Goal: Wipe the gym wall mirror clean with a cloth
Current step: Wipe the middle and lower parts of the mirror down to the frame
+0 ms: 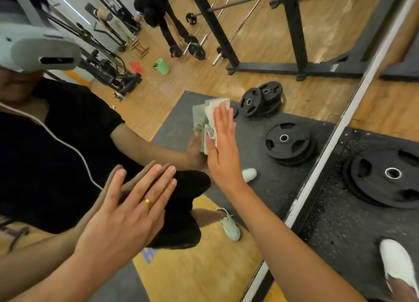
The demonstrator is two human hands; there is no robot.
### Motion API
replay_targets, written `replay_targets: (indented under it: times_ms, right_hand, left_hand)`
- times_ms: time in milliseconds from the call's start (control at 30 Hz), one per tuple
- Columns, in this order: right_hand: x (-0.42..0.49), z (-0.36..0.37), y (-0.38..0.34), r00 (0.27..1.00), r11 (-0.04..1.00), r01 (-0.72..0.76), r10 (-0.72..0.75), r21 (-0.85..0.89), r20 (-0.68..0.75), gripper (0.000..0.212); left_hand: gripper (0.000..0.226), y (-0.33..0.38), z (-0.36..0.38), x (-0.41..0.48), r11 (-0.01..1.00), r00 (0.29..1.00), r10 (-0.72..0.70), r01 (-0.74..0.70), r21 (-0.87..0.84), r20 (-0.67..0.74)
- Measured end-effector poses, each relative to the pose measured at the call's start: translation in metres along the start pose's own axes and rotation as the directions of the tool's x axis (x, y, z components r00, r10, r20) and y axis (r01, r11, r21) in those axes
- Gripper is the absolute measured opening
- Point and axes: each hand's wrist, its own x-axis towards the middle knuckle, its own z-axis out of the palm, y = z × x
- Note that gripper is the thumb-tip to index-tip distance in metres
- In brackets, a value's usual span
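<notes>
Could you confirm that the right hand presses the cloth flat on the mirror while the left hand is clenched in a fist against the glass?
No: the head view shows the left hand open, fingers straight, flat against the mirror. The right hand does press the cloth on it.

A right hand (223, 150) presses a crumpled pale cloth (204, 114) against a gym wall mirror (272, 41), fingers straight. The left hand (127, 204), wearing a gold ring (148, 202), lies flat on the glass at near left. Right of the mirror's pale frame (340, 125), a black weight plate (371, 188) lies on dark matting (340, 229), with a white shoe (396, 263) nearer.
</notes>
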Motion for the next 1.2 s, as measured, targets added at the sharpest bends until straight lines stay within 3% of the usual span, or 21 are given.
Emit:
replay_targets:
  times_ms: [67, 200, 300, 400, 600, 767, 867, 967, 1067, 1133, 1200]
  right_hand:
    - [-0.006, -0.007, 0.025, 0.999, 0.999, -0.018, 0.017, -0.041, -0.031, 0.056]
    - [-0.017, -0.016, 0.066, 0.944, 0.952, -0.307, 0.307, 0.016, -0.119, 0.057]
    - [-0.044, -0.032, 0.11, 0.805, 0.822, -0.566, 0.566, 0.053, -0.18, 0.056]
    - [-0.077, -0.05, 0.139, 0.639, 0.65, -0.755, 0.758, 0.086, -0.129, 0.055]
    - [-0.081, -0.063, 0.166, 0.622, 0.628, -0.777, 0.774, 0.026, -0.115, 0.053]
    - [-0.064, -0.063, 0.161, 0.589, 0.611, -0.78, 0.79, 0.134, -0.172, 0.052]
    - [-0.033, -0.049, 0.133, 0.63, 0.667, -0.71, 0.745, 0.225, -0.217, 0.053]
    - [-0.004, -0.039, 0.087, 0.779, 0.813, -0.533, 0.579, 0.235, -0.239, 0.056]
    - [0.008, -0.033, 0.044, 0.93, 0.931, -0.302, 0.335, 0.204, -0.15, 0.052]
    - [0.006, -0.034, 0.045, 0.974, 0.974, -0.19, 0.202, 0.123, -0.099, 0.058]
    - [0.001, -0.039, 0.069, 0.982, 0.986, -0.168, 0.167, -0.001, -0.086, 0.065]
  left_hand:
    - [0.067, 0.0, -0.003, -0.002, 1.0, 1.0, 0.0, 0.0, -0.006, 0.015]
    - [0.064, 0.001, -0.018, 0.001, 0.991, 0.999, -0.013, 0.018, -0.132, 0.036]
    - [0.068, 0.012, -0.04, 0.028, 0.98, 1.0, 0.015, -0.016, -0.201, -0.005]
    - [0.07, 0.008, -0.048, 0.073, 0.986, 0.999, 0.011, -0.018, -0.168, -0.042]
    - [0.069, -0.019, -0.029, 0.144, 0.999, 0.996, 0.003, -0.007, -0.047, -0.087]
    - [0.069, -0.021, -0.023, 0.146, 0.999, 0.997, 0.03, -0.029, 0.023, -0.067]
    - [0.069, -0.02, -0.023, 0.151, 0.999, 0.995, 0.034, -0.031, 0.037, -0.091]
    - [0.069, -0.019, -0.021, 0.152, 0.999, 0.992, 0.038, -0.034, 0.032, -0.12]
    - [0.067, -0.018, -0.017, 0.152, 0.999, 0.991, 0.04, -0.039, 0.012, -0.125]
    - [0.067, -0.018, -0.016, 0.152, 0.999, 0.992, 0.042, -0.042, 0.001, -0.122]
    - [0.068, -0.018, -0.014, 0.151, 0.999, 0.993, 0.046, -0.046, 0.006, -0.11]
